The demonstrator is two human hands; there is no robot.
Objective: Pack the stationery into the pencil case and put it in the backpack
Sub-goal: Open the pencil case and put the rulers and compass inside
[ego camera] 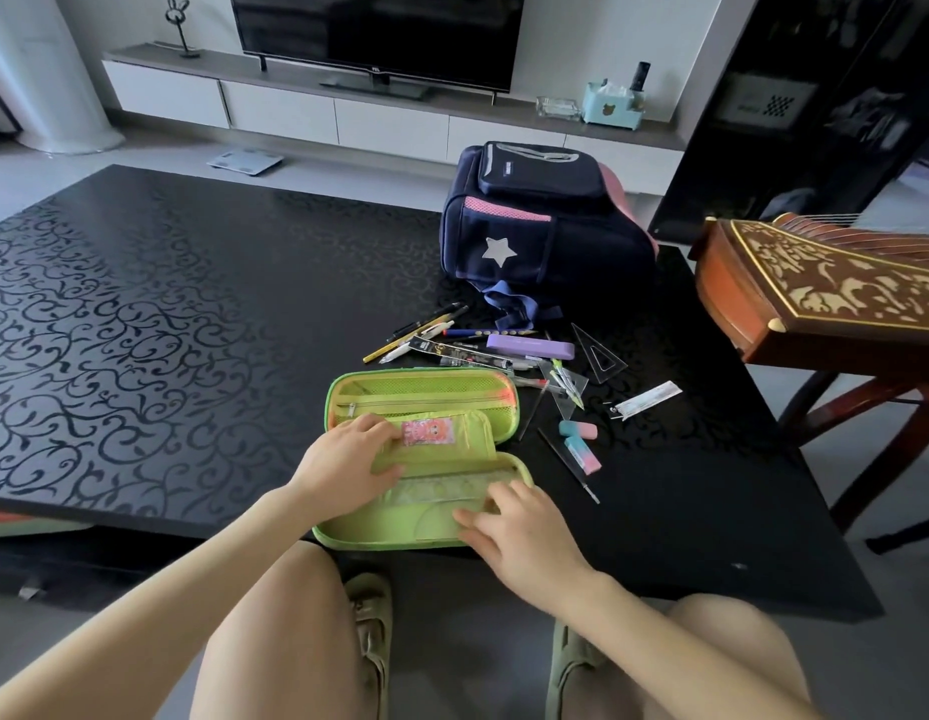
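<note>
A green pencil case [426,397] lies open at the near edge of the black table [140,304]. My left hand [348,459] grips the left end of its middle flap, which carries a pink sticker. On the lower half, my right hand [519,532] lies with its fingers on a clear ruler inside. Behind the case are scattered pens and pencils [426,335], a purple box [530,347], clear set squares [600,350], two pink-blue erasers [582,444] and a small white ruler [647,400]. The navy backpack [535,226] with a star stands behind them.
A carved wooden zither [826,288] on a stand sits close to the table's right side. Beyond the table are a white TV cabinet [296,106] and a television. My knees and sandals are below the table's near edge.
</note>
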